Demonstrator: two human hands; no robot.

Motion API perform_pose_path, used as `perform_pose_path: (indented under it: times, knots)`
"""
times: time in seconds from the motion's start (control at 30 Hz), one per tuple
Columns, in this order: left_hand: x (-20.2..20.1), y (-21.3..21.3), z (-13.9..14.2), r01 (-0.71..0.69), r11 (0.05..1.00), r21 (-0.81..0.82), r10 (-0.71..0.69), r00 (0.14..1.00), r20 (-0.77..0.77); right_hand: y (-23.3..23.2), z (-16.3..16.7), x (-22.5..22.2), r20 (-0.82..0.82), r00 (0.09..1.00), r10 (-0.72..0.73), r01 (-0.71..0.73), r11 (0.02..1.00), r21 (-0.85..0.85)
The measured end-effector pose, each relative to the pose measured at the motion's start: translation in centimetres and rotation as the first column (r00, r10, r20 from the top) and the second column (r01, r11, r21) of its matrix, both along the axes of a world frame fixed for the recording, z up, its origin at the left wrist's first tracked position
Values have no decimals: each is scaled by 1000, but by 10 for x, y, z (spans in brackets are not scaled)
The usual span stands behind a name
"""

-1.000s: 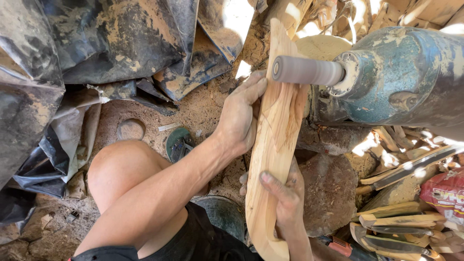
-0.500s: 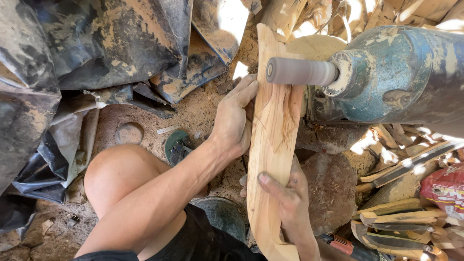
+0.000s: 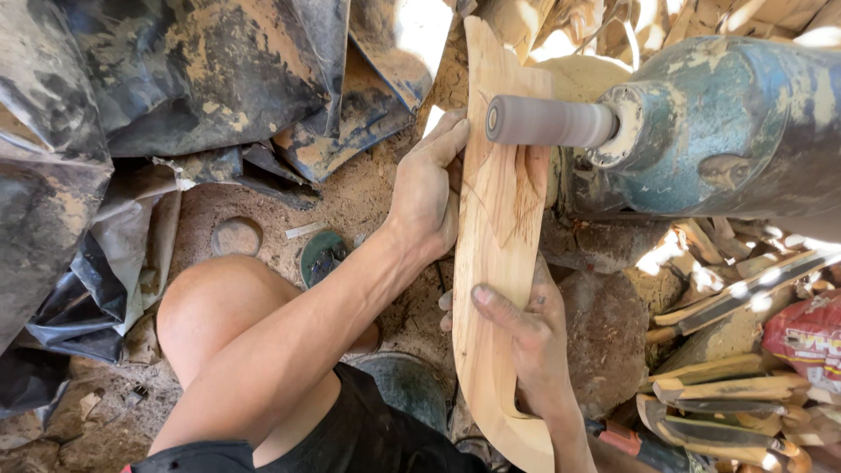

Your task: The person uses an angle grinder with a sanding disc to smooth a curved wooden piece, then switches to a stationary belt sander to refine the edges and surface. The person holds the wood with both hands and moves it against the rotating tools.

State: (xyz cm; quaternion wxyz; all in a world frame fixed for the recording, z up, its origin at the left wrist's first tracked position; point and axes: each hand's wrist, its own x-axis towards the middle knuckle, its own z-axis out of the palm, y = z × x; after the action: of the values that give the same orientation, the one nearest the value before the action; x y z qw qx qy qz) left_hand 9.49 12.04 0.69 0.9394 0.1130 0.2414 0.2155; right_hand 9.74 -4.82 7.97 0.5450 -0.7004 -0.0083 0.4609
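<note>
A long, curved, pale wooden piece [image 3: 496,263] stands on edge in front of me, its upper part against the grey sanding drum [image 3: 550,121] of a blue-green motor [image 3: 718,131]. My left hand [image 3: 429,188] grips the wood's left edge just below the drum, fingers pointing up. Lower down, my right hand [image 3: 524,337] clasps the wood, thumb across its face. My bare knee [image 3: 215,302] is at lower left.
Dusty dark plastic sheets [image 3: 131,96] cover the upper left. Sawdust-covered ground holds a round lid [image 3: 236,235] and a green disc [image 3: 322,256]. Several carved wooden pieces [image 3: 727,385] and a red bag [image 3: 806,337] lie at right. A rock [image 3: 604,337] sits under the motor.
The wooden piece and both hands have shifted slightly left and down against the drum; my left hand slid a little higher along the edge.
</note>
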Motion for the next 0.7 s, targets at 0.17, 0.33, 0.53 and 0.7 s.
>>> perform_pose_path:
  times: [0.17,0.33,0.53,0.7]
  knots:
    - [-6,-2,-4,-14,1000,-8,14,1000,-16,-7,-10,-4,9,1000,-6,5,994,109]
    - [-28,-16,-11,-7,1000,-17,8,999,32,-35,-30,-24,-99,995,10,2,993,122]
    - [-56,-4,-3,-19,999,32,23,990,-139,-52,-50,-30,-7,975,223,-220,967,131]
    - [-99,18,36,162,933,322,2,890,-456,-54,-50,-6,71,844,532,-503,829,-244]
